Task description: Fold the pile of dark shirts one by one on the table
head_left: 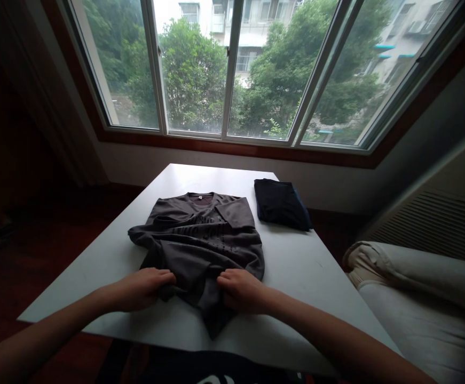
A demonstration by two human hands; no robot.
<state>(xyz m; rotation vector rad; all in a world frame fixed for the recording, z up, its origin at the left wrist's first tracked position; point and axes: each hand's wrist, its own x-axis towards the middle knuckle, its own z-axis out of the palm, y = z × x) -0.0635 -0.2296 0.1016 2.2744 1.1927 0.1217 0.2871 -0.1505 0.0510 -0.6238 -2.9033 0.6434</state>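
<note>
A dark grey T-shirt (200, 240) with black lettering lies on the white table (296, 277), its collar toward the window. One short sleeve is folded over the chest on the right, and the cloth is rumpled on the left. My left hand (146, 288) is closed on the shirt's near left part. On the near right part, my right hand (242, 290) grips the fabric with curled fingers. Between the hands the cloth sags, and a pointed corner hangs down close to the table's near edge.
Folded dark clothing (282, 204) rests at the table's back right. Beyond the table is a wide window (228, 136) with a brown frame. A pale padded piece of furniture (424, 298) stands to the right, and a curtain (56, 106) hangs at the left.
</note>
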